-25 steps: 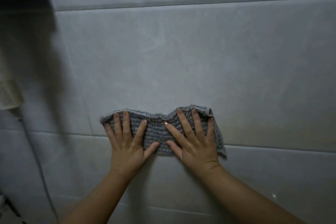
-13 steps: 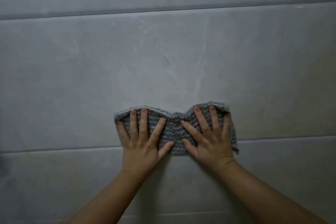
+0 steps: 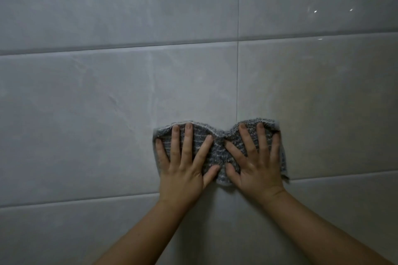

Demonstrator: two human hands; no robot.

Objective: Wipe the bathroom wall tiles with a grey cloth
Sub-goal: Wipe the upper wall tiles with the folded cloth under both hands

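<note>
Against the glossy, pale grey rectangular wall tiles (image 3: 86, 114), at about 5 o'clock from the view centre, the striped grey terry cloth (image 3: 219, 153) lay flat, bunched at its middle over a vertical grout line (image 3: 237, 92). The left hand (image 3: 183, 170) pressed the cloth's 9 o'clock half with fingers straight and spread. The right hand (image 3: 256, 168) pressed the 3 o'clock half likewise, with the thumbs close together.

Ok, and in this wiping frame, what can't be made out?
Head view only.
The tile surface beneath the grey cloth: covered by the cloth and both hands.
The cloth's lower edge: partly hidden under the left hand and right hand.
Both forearms: cut off by the bottom edge.
The wall tiles: in dim light, so wipe streaks and marbling cannot be told apart.
</note>
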